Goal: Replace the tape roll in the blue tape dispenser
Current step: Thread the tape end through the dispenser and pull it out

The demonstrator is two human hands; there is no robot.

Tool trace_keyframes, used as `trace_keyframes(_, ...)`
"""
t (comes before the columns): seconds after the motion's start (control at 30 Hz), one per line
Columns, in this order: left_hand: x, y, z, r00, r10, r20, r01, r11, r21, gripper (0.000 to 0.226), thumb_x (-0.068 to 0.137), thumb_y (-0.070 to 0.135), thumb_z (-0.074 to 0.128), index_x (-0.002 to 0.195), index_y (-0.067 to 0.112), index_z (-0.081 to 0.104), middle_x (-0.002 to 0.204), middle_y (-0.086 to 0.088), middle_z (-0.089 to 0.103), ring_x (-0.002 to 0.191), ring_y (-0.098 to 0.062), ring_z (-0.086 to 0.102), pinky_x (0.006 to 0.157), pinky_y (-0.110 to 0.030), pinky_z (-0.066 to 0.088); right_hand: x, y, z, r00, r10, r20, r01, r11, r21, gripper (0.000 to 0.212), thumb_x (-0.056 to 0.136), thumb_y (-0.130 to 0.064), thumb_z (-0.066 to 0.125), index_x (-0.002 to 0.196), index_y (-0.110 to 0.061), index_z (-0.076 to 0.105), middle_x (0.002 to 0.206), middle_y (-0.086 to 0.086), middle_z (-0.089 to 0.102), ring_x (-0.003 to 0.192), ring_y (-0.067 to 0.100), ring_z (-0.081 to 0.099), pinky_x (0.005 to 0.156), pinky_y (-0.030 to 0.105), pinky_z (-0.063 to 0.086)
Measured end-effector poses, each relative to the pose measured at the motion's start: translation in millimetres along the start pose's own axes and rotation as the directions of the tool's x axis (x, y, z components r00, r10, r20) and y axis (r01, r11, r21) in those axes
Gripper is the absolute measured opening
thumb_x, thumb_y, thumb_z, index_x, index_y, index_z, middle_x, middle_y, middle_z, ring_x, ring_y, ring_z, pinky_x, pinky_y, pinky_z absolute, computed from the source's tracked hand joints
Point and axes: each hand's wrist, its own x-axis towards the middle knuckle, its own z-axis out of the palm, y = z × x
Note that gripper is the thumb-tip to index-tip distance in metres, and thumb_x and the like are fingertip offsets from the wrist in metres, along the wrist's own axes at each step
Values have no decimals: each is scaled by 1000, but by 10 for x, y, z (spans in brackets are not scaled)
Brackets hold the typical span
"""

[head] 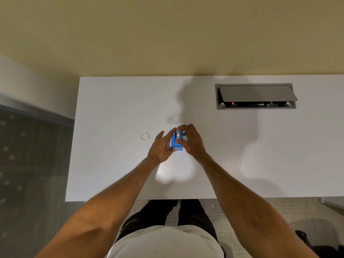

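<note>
The blue tape dispenser (176, 142) stands on the white table (111, 164) near its middle. My left hand (161, 146) grips the dispenser's left side, thumb along its top. My right hand (191, 140) wraps its right side, fingers curled over a tape roll (179, 134) that sits in the dispenser's top; only a grey-white sliver of the roll shows. A second clear tape ring (144, 136) lies flat on the table to the left of my left hand. A faint clear curl, perhaps loose tape (173, 118), lies behind the dispenser.
A grey cable box (255, 96) with its lid tilted up is set into the table at the back right. The table's left edge borders grey floor, and its near edge is by my legs. A beige wall stands behind.
</note>
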Motion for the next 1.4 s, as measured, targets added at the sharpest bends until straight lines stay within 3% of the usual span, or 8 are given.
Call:
trace_keyframes(0.1, 1, -10, 3, 1000, 19, 0, -19, 1000, 7, 84, 105, 23, 69, 172, 21, 19, 172, -10, 42, 170, -31, 15, 137, -46, 20, 0, 4, 7, 1000, -1, -5, 1, 1000, 6, 49, 97, -27, 76, 140, -9, 60, 138, 13, 60, 120, 27, 67, 106, 37, 58)
trace_keyframes(0.37, -13, 1, -10, 1000, 20, -1, -20, 1000, -1, 85, 104, 22, 70, 173, 23, 19, 174, -5, 39, 170, -30, 15, 135, -48, 26, 7, 35, 29, 1000, 1, -3, -1, 1000, -15, 48, 96, -27, 77, 138, -9, 61, 137, 12, 60, 117, 27, 68, 102, 35, 60)
trace_keyframes(0.63, -19, 4, -17, 996, 78, -39, -80, 996, -43, 80, 104, 22, 69, 171, 18, 25, 170, -7, 45, 164, -30, 32, 137, -43, 19, -21, 63, 8, 998, -56, 10, 57, 989, -134, 57, 96, -33, 78, 144, -12, 56, 143, 9, 56, 118, 23, 69, 102, 36, 61)
trace_keyframes(0.73, -6, 5, -30, 997, 56, -60, -61, 996, -71, 74, 106, 27, 67, 170, 18, 30, 167, -8, 49, 163, -31, 32, 136, -47, 28, -31, 75, -8, 997, -70, 9, 71, 988, -139, 53, 98, -32, 76, 143, -13, 57, 143, 8, 56, 117, 24, 69, 102, 38, 60)
trace_keyframes(0.87, -5, 31, -36, 976, 134, -172, -163, 972, -168, 58, 103, 9, 69, 158, 8, 53, 150, -13, 66, 142, -32, 61, 125, -44, 46, -17, 80, -45, 996, -83, 24, 86, 985, -148, 47, 102, -33, 69, 144, -12, 58, 144, 7, 56, 118, 23, 69, 104, 37, 58)
trace_keyframes(1.13, 54, 112, -73, 985, 69, -155, -92, 985, -146, 51, 102, 19, 71, 152, 13, 58, 146, -8, 67, 137, -28, 63, 120, -45, 48, 93, 69, -94, 977, -211, 25, 200, 875, -440, 38, 104, -45, 58, 134, -24, 67, 138, -9, 66, 117, 14, 64, 100, 33, 51)
trace_keyframes(1.4, 55, 168, -63, 981, 38, -191, -60, 993, -106, 46, 100, 24, 72, 145, 19, 61, 134, -7, 72, 125, -28, 68, 109, -46, 57, 151, 83, -155, 953, -291, 81, 287, 790, -542, 38, 103, -45, 58, 133, -24, 70, 136, -7, 70, 116, 16, 67, 98, 37, 51)
